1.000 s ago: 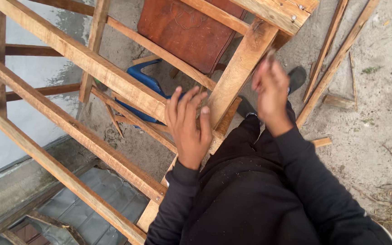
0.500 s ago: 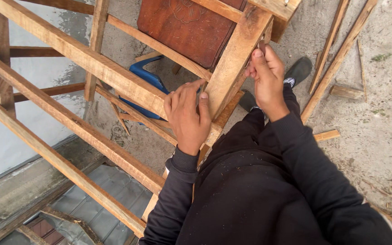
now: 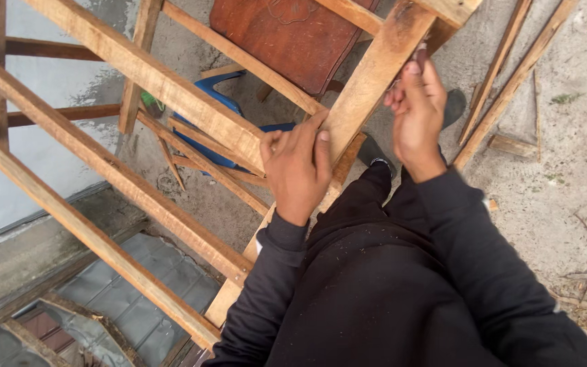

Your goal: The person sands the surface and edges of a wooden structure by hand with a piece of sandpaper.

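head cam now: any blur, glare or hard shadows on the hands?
Head view: light is flat and even, no hard shadows or glare. Left hand on the wooden beam is sharp; right hand is nearly as sharp, the small thing in its fingertips too small to tell. Beams splay outward toward the edges, a steep look-down perspective.

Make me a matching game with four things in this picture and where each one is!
Things:
1. left hand
2. right hand
3. blue chair
4. brown board

Places:
A. at the top, under the wooden frame
B. flat on the slanted plank
C. on the ground behind the slats
D. fingers pinched by the plank's right edge

Pairs: 1-B, 2-D, 3-C, 4-A
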